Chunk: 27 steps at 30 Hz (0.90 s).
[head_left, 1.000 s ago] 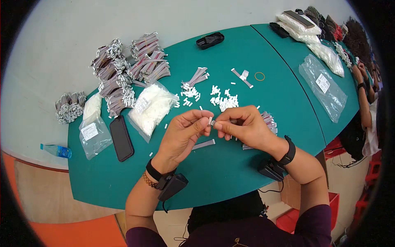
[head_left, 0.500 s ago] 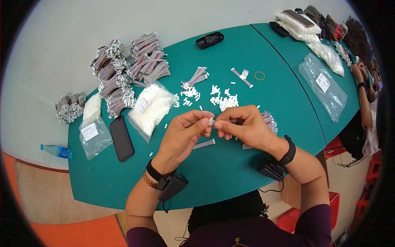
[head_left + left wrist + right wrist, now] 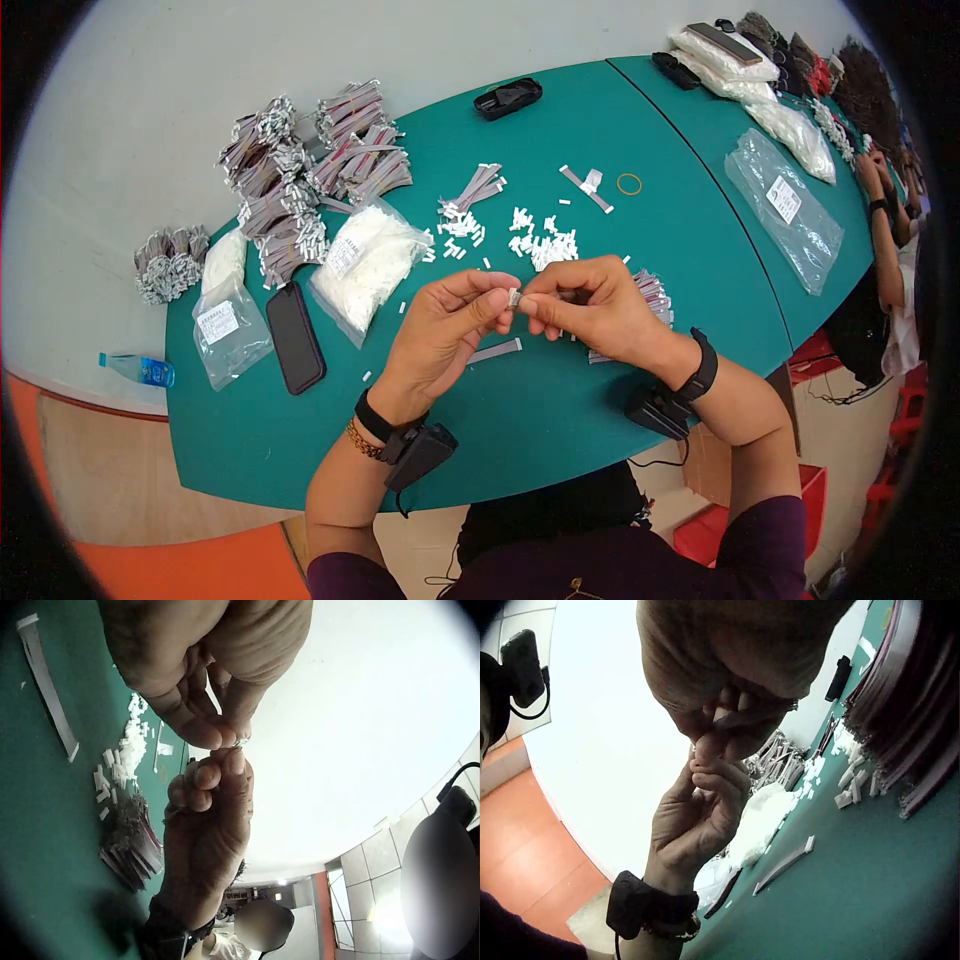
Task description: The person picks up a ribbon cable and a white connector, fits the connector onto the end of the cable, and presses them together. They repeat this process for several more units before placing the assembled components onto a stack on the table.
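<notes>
Over the near middle of the table, both hands meet fingertip to fingertip in the head view. My left hand (image 3: 435, 325) pinches a small white connector piece (image 3: 514, 298) between thumb and forefinger. My right hand (image 3: 605, 312) pinches a grey ribbon cable (image 3: 759, 715) right at that piece; the cable runs back under its palm in the right wrist view. Fingertips mostly hide where piece and cable meet. A single ribbon cable (image 3: 497, 350) lies below the hands. Beyond them is a heap of loose white pieces (image 3: 553, 248), and beside the right hand a stack of ribbon cables (image 3: 653, 297).
Bundled cables (image 3: 285, 190) pile up at the left, near a bag of white pieces (image 3: 372, 250) and a phone (image 3: 296, 338). Several cables (image 3: 480, 185) lie farther back, with a rubber band (image 3: 629, 184) to their right. A flat plastic bag (image 3: 785, 215) lies at right.
The small white piece stood upright at the fingertips and now sits lower against the cable end. Both hands have stayed nearly in place.
</notes>
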Tool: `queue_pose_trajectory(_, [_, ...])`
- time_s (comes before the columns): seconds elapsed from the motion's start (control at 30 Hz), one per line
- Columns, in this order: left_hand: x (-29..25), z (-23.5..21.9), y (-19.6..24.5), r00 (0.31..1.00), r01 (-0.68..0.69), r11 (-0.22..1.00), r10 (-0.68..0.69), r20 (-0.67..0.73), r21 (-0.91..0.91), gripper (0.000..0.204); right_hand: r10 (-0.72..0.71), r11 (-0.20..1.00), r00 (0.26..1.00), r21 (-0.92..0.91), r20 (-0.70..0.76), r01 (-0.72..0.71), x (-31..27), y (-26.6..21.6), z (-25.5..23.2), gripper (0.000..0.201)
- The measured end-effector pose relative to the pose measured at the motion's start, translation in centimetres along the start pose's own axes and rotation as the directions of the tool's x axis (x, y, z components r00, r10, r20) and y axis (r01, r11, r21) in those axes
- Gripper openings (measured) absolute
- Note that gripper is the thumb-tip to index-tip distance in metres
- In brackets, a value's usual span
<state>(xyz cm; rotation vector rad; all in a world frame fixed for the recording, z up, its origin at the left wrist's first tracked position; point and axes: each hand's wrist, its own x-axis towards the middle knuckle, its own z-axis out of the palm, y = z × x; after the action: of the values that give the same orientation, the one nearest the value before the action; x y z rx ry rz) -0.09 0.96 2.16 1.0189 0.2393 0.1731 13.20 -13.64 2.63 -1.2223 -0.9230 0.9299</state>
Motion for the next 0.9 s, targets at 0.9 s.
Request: queue_pose_trajectory(0.9, [0.06,-0.15,-0.24,0.999,0.041,0.997,-0.04,0.02,-0.07,0.019,-0.026,1.0,1.0,-0.015,-0.007,0.026,-0.08,0.14,0.12,0.012])
